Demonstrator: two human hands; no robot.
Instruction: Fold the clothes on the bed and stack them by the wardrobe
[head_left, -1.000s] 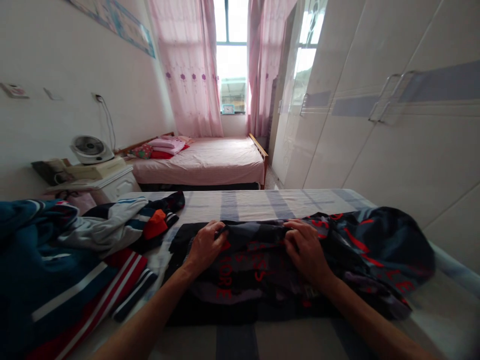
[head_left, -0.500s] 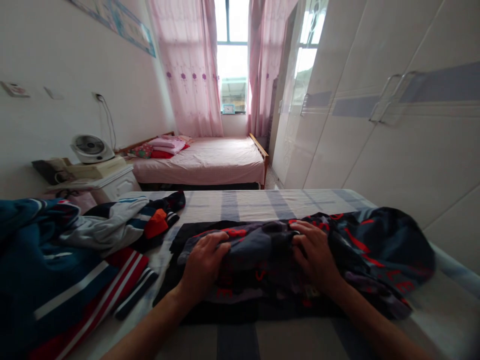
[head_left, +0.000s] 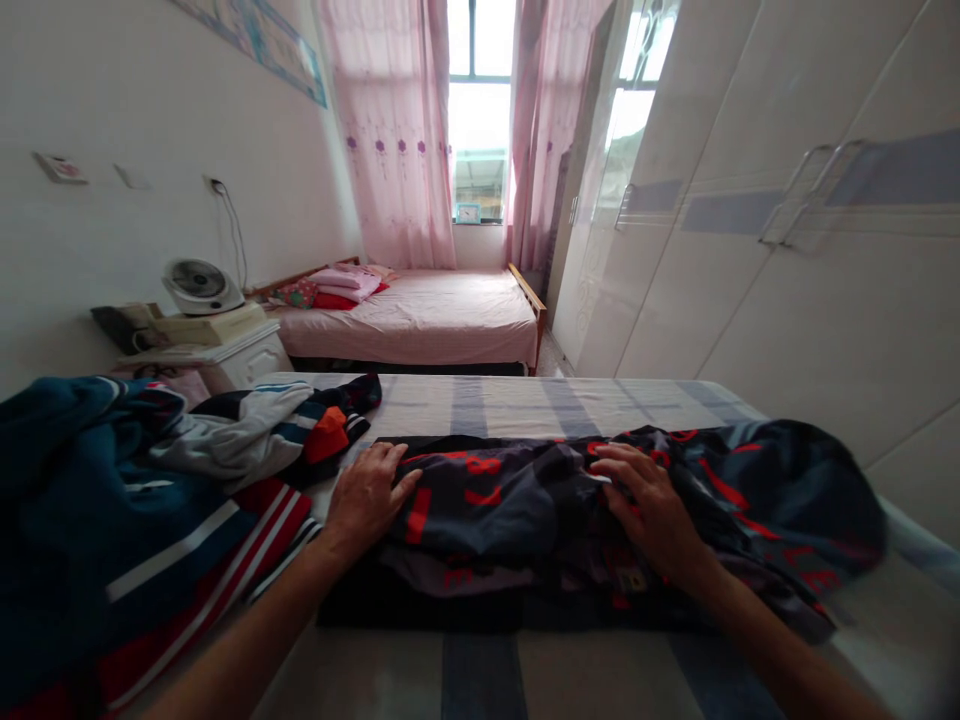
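Observation:
A dark garment with red lettering (head_left: 480,500) lies folded into a long strip across the bed in front of me. Its bulkier, rounded end is at the right. My left hand (head_left: 369,500) rests on the strip's left end, open, with its fingers stretched out. On the middle of the garment lies my right hand (head_left: 649,505), its fingers apart and slightly bent. A small white patch shows by those fingertips. Beneath the garment is a checked blue-and-white sheet (head_left: 510,400).
To the left is a heap of clothes, with a teal garment (head_left: 157,530) and a grey one (head_left: 232,430). Beyond stand a pink-covered bed (head_left: 420,315), a cabinet bearing a small fan (head_left: 201,285), and a white wardrobe (head_left: 720,300) along the right side.
My left hand has moved left to the garment's end, and its fingers have straightened. The garment's left part now lies flatter, showing more red letters. My right hand has stayed on the middle.

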